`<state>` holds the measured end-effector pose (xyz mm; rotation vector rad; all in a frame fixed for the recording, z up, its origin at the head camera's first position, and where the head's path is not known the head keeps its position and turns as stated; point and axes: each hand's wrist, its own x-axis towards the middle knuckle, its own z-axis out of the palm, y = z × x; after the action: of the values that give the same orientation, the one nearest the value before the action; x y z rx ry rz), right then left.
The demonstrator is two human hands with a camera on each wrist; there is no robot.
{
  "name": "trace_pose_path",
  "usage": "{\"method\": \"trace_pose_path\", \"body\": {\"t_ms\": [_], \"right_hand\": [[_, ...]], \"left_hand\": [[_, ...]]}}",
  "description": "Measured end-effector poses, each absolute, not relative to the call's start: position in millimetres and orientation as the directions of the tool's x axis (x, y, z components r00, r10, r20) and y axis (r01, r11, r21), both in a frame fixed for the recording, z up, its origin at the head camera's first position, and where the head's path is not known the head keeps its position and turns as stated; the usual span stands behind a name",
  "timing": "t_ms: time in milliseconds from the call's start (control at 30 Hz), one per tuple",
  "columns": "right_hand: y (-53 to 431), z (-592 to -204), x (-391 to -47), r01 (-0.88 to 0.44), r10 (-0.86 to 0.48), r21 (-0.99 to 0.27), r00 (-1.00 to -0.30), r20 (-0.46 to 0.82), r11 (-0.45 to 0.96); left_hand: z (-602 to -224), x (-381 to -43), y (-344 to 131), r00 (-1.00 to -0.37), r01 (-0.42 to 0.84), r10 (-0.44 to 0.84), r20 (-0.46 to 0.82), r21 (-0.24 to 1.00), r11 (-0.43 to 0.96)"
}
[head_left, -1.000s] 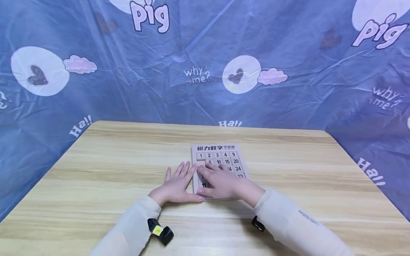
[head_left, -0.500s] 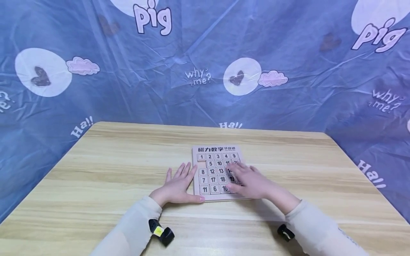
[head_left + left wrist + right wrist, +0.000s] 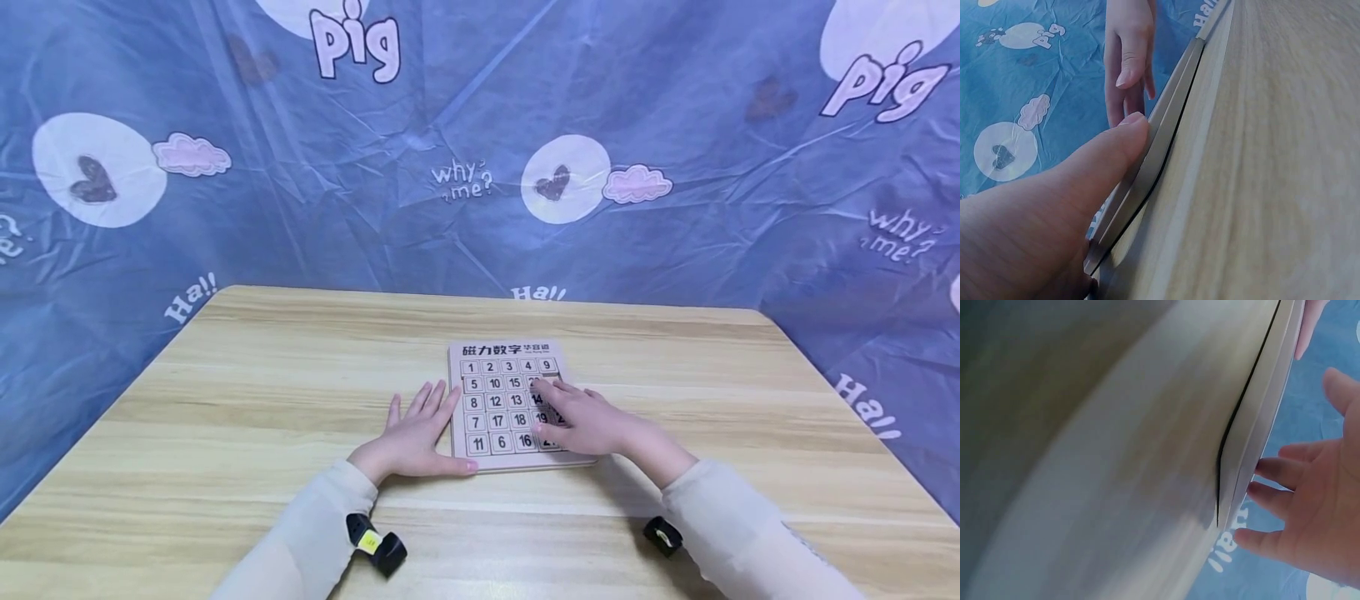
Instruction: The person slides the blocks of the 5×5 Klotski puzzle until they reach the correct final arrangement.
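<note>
A number sliding puzzle point(image 3: 498, 462) lies flat on the table, its rows of square numbered tiles below a printed heading. In the head view my left hand point(image 3: 408, 437) is spread along its left side, thumb resting on the lower left corner; the left wrist view shows that thumb point(image 3: 1094, 159) against the edge. Over the right-hand columns lies my right hand point(image 3: 588, 423), fingers extended, fingertips at the tile 20 in the second row. The right wrist view has the fingers point(image 3: 1272, 503) reaching to the board's face. Several right-side tiles are partly hidden under this hand.
The wooden table point(image 3: 262, 400) stretches around the puzzle on all sides. Behind it hangs a blue printed cloth point(image 3: 360, 225). Each sleeve carries a black wrist camera, one point(image 3: 378, 546) at the left and one point(image 3: 663, 536) at the right.
My right hand has moved right from the left columns. The second row's tiles have slid left, so its gap went from the left end to the right end. My left hand stays put.
</note>
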<state>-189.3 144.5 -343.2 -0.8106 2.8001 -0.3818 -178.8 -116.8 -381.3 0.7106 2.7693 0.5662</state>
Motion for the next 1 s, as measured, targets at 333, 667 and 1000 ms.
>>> {"method": "trace_pose_path", "body": {"t_ms": [333, 667, 1000], "right_hand": [[154, -342, -186, -0.489, -0.545, -0.346, -0.834, -0.084, 0.801], [176, -338, -174, -0.420, -0.533, -0.454, -0.832, -0.154, 0.786], [177, -335, -161, -0.481, -0.571, -0.408, -0.811, -0.129, 0.776]], "left_hand": [[-382, -179, -117, -0.857, 0.418, 0.504, -0.109, 0.424, 0.803], [-379, -180, -120, -0.847, 0.422, 0.518, -0.114, 0.448, 0.788], [-379, -181, -121, -0.838, 0.427, 0.531, -0.126, 0.455, 0.781]]}}
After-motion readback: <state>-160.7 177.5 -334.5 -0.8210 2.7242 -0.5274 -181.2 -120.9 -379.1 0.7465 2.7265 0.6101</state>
